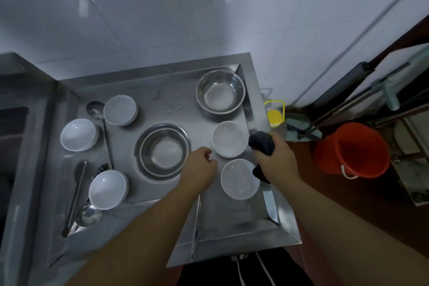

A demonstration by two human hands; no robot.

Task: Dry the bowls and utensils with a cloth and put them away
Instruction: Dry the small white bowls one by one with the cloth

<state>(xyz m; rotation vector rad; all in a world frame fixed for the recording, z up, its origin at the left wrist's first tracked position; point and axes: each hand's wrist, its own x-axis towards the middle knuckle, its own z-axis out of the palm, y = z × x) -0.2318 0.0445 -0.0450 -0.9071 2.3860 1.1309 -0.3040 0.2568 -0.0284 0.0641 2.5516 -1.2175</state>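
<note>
The right hand point(276, 158) grips a dark cloth point(262, 146) over the steel tray's point(234, 213) right edge; the left hand point(200, 166) hovers loosely curled, holding nothing; a white bowl point(229, 139) sits between them, a steel bowl point(220, 91) beyond.

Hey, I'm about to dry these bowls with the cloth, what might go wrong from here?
The left hand is near a white bowl that sits close to the tray's right rim; a nudge might send it over. The cloth in the right hand hangs over another bowl and may drag it.
</note>
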